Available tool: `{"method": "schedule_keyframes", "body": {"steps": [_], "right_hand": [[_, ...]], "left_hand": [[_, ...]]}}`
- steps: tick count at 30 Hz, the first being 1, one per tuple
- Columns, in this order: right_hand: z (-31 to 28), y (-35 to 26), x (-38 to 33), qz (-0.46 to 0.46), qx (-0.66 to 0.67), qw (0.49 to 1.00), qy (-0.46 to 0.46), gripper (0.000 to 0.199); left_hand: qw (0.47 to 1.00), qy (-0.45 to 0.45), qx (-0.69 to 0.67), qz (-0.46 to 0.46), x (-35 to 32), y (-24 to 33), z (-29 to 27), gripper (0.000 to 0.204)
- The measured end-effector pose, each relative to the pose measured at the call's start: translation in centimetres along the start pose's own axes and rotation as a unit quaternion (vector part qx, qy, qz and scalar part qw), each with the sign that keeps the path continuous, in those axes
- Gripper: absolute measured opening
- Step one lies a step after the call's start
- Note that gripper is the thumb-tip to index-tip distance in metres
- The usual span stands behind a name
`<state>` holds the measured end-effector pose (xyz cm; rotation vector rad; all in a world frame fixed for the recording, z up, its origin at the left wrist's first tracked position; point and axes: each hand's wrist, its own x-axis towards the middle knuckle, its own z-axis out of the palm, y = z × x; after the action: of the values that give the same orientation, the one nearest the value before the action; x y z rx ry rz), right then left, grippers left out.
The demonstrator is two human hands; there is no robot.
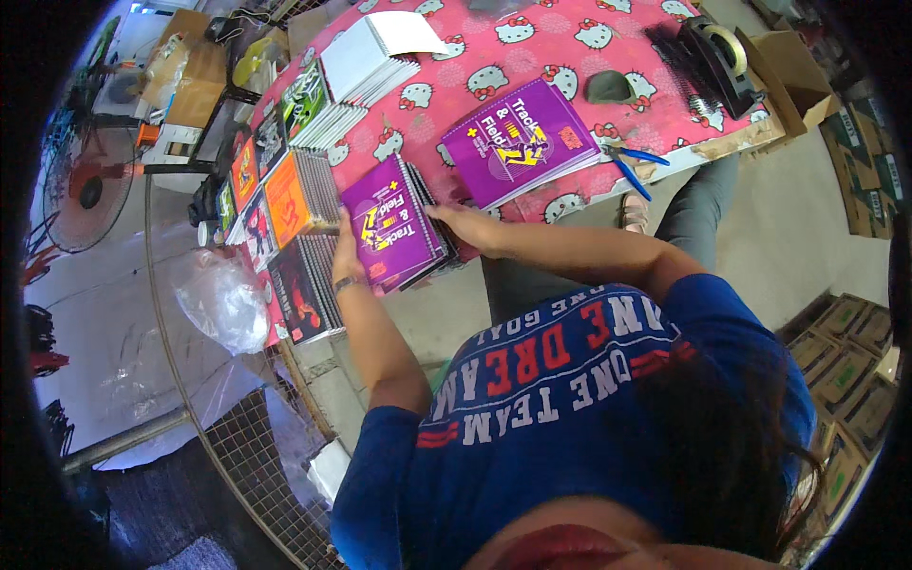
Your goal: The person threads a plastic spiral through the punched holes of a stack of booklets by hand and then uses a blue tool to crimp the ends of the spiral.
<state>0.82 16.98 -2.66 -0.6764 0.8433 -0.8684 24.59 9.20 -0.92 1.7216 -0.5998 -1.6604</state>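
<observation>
Purple notebooks (389,223) sit left of the pliers (645,156), my left hand (348,256) and right hand (467,228) grasping their opposite sides; I judge the piling partly done: assorted piles (295,197) stand farther left, another purple pile (518,142) beside the pliers lies untouched.

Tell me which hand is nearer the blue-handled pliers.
Right. The right hand is at the right side of the purple notebook stack, with the pliers off to its right; the left hand is at the stack's left side, farther away.
</observation>
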Motion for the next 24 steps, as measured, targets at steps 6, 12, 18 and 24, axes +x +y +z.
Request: {"method": "schedule_keyframes", "body": {"steps": [6, 12, 18, 24], "right_hand": [[1.8, 0.9, 4.6, 0.104, 0.15, 0.983, 0.019, 0.048], [1.5, 2.8, 3.9, 0.112, 0.029, 0.992, 0.053, 0.063], [2.2, -3.4, -1.1, -0.128, -0.26, 0.957, 0.032, 0.096], [-5.5, -18.4, -7.3, -0.364, -0.316, 0.876, -0.005, 0.108]], "left_hand": [[0.992, 0.005, 0.128, 0.004, 2.4, -2.3, -3.5, 0.077], [0.983, -0.142, -0.074, 0.093, -0.9, -3.6, -2.5, 0.07], [0.965, -0.009, 0.006, 0.262, -13.1, 2.1, 2.9, 0.067], [0.87, -0.304, -0.13, 0.365, -9.6, 3.5, 8.8, 0.075]]}}
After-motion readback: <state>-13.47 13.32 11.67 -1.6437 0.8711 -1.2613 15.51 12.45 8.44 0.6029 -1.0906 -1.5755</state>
